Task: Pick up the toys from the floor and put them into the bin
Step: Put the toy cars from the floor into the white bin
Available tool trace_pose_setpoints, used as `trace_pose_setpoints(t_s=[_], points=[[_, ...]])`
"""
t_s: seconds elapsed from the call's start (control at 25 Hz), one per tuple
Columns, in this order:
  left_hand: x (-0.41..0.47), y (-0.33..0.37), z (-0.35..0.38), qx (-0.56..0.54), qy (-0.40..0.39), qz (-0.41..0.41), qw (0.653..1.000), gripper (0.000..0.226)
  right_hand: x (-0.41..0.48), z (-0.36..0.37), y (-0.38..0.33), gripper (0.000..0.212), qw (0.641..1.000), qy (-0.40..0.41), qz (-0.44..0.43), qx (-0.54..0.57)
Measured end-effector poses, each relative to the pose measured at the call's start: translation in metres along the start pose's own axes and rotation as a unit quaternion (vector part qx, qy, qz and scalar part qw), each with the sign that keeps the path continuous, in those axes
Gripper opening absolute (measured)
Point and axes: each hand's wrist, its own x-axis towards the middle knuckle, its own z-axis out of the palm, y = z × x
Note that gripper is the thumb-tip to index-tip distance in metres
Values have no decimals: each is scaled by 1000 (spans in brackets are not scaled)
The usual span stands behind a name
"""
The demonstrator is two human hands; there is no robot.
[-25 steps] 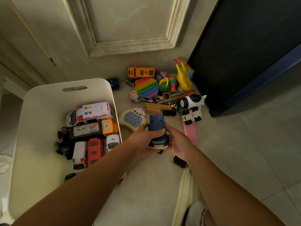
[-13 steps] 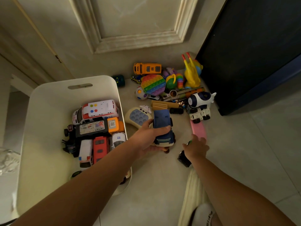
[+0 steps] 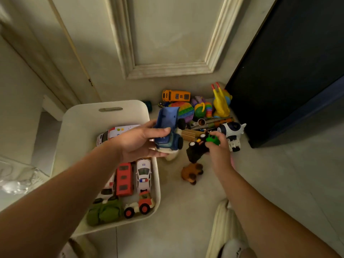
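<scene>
My left hand (image 3: 138, 144) grips a blue toy dump truck (image 3: 168, 128), lifted over the right rim of the white bin (image 3: 81, 123). My right hand (image 3: 218, 148) holds a small black toy vehicle with a green part (image 3: 200, 148) above the floor. The bin contains several toy vehicles, among them a red bus (image 3: 124, 179), a white police car (image 3: 143, 173) and a red tractor (image 3: 139, 206). A brown toy car (image 3: 192, 173) lies on the floor just below my right hand.
A pile of toys lies against the wall: an orange bus (image 3: 176, 95), a rainbow pop disc (image 3: 184, 110), a yellow figure (image 3: 221, 103), a white robot dog (image 3: 232, 132). A dark cabinet (image 3: 288, 71) stands to the right. My foot (image 3: 232, 247) shows at the bottom.
My left hand has lifted the blue truck up and toward the bin. My right hand picked the black vehicle off the floor. A brown toy car has come into sight.
</scene>
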Motion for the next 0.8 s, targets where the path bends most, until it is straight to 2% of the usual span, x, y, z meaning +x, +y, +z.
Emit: trace_pose_setpoints(t_s=[0.12, 0.2, 0.28, 0.4, 0.48, 0.6, 0.68, 0.72, 0.8], points=[[-41, 16, -33, 20, 58, 7, 998, 49, -19, 27, -54, 38, 993, -51, -20, 107], [-72, 12, -59, 35, 135, -15, 990, 51, -36, 56, -76, 37, 977, -107, -4, 185], [-101, -2, -82, 65, 204, -59, 975, 43, -55, 88, -84, 35, 964, -159, 24, 211], [-131, -34, -104, 110, 264, -130, 949, 36, -85, 138, -72, 34, 959, -236, 62, 143], [-135, -53, -107, 133, 283, -159, 937, 24, -100, 164, -56, 34, 960, -264, 84, 51], [-121, -79, -108, 169, 306, -140, 926, 25, -108, 191, -31, 34, 950, -289, 73, -89], [-107, -90, -109, 238, 290, -132, 917, 24, -107, 201, -19, 36, 940, -299, 50, -159], [-99, -95, -111, 283, 275, -153, 906, 27, -104, 204, -15, 37, 934, -302, 42, -189], [-88, -101, -115, 387, 279, -195, 857, 39, -99, 209, -7, 40, 919, -308, 30, -246]])
